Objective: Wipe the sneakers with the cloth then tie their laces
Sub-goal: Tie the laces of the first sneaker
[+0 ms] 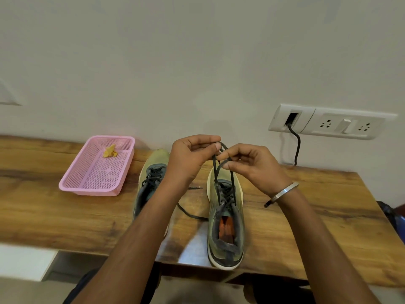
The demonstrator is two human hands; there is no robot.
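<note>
wood-grain desk (306, 216) runs along a pale wall, its near edge toward the person. the right sneaker (225, 218) stands on it, heel at that edge. above its toe the left hand (190, 156) and right hand (252, 165) each pinch the dark laces (223, 170). left of it sit the other sneaker (151, 178), then a pink basket (96, 167) holding the yellow cloth (110, 151).
</note>
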